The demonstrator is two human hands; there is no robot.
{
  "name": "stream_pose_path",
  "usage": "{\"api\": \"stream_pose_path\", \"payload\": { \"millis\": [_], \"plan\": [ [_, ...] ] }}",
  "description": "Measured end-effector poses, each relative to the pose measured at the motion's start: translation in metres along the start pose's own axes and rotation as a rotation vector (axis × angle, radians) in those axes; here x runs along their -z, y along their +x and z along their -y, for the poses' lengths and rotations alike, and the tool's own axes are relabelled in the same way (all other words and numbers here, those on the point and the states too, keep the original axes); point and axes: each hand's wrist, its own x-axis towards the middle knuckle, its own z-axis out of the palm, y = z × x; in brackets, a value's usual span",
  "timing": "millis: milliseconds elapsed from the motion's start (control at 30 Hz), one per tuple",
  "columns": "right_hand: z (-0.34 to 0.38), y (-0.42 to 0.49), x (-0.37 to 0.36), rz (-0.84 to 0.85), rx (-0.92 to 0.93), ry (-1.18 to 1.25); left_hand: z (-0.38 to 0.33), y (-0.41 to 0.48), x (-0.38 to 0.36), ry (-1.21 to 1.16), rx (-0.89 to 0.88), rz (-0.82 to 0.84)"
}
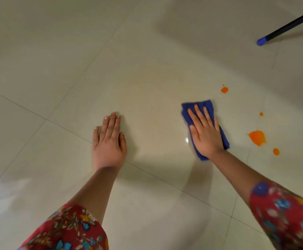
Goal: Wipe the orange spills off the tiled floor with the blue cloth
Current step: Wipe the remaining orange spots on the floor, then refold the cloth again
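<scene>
A folded blue cloth (205,105) lies on the pale tiled floor (147,78). My right hand (204,131) presses flat on it with straight fingers. To its right sit orange spills: a large blot (257,138), a small drop (275,151) below it, a tiny dot (261,114) above it, and another drop (224,90) beyond the cloth. The cloth touches none of them. My left hand (109,139) rests flat on the bare floor to the left, fingers straight.
A black pole with a blue tip (261,41) comes in from the upper right corner, its tip at floor level. Grout lines cross the glossy tiles. Red flowered sleeves cover both my upper forearms.
</scene>
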Motion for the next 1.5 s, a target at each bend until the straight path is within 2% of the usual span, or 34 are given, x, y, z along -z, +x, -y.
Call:
{"api": "stream_pose_path", "payload": {
  "millis": [67,100,167,233,300,367,433,533,600,667,733,767,800,867,933,1000,1067,1133,1167,1300,1400,1500],
  "plan": [
    [0.04,0.022,-0.003,-0.017,-0.042,0.022,0.0,0.001,-0.001,0.002,-0.005,0.0],
    [0.062,0.018,-0.007,-0.021,0.005,0.026,0.001,0.0,-0.001,0.004,-0.009,-0.001],
    [0.092,-0.02,-0.017,0.0,0.213,0.006,0.001,0.0,0.0,0.0,-0.012,0.0],
    [0.088,-0.08,-0.023,0.06,0.414,0.011,0.002,0.001,0.0,-0.011,-0.012,0.0],
    [0.05,-0.121,-0.023,0.081,0.494,0.015,0.002,0.0,0.0,-0.027,-0.017,0.003],
    [-0.004,-0.132,-0.018,0.072,0.372,-0.005,0.002,-0.002,0.001,-0.032,-0.029,0.0],
    [-0.041,-0.122,-0.012,0.089,0.076,0.034,0.003,-0.002,0.002,-0.037,-0.043,-0.01],
    [-0.029,-0.097,-0.01,0.023,-0.259,0.107,0.004,-0.002,0.002,-0.079,-0.099,-0.038],
    [0.009,-0.09,-0.014,-0.007,-0.315,0.129,0.004,-0.003,0.002,-0.128,-0.137,-0.063],
    [0.05,-0.104,-0.021,-0.004,-0.167,0.176,0.004,-0.007,0.004,-0.176,-0.174,-0.094],
    [0.082,-0.127,-0.025,0.043,0.002,0.356,0.006,-0.011,0.007,-0.245,-0.213,-0.088],
    [0.093,-0.143,-0.019,0.082,0.011,0.518,0.004,-0.019,0.011,-0.274,-0.263,-0.082],
    [0.102,-0.151,-0.009,0.122,-0.04,0.731,0.002,-0.025,0.012,-0.303,-0.313,-0.072],
    [0.112,-0.163,0.026,0.24,-0.302,1.28,-0.009,-0.042,0.015,-0.435,-0.358,-0.02],
    [0.112,-0.177,0.063,0.372,-0.532,1.755,-0.026,-0.073,0.026,-0.748,-0.264,0.166],
    [0.108,-0.19,0.097,0.397,-0.667,1.951,-0.046,-0.099,0.039,-1.074,-0.082,0.431],
    [0.104,-0.199,0.12,0.385,-0.737,1.979,-0.058,-0.113,0.051,-1.182,0.086,0.676],
    [0.102,-0.204,0.141,0.318,-0.772,1.943,-0.068,-0.117,0.067,-1.227,0.124,0.855],
    [0.102,-0.204,0.15,0.284,-0.784,1.918,-0.074,-0.118,0.075,-1.256,0.093,0.893],
    [0.103,-0.206,0.172,0.259,-0.769,1.876,-0.092,-0.123,0.102,-1.395,0.023,0.873],
    [0.099,-0.209,0.179,0.265,-0.792,1.659,-0.1,-0.125,0.115,-1.519,0.06,0.849],
    [0.088,-0.219,0.179,0.28,-0.798,1.482,-0.111,-0.127,0.123,-1.557,0.055,0.898]
  ]
}}
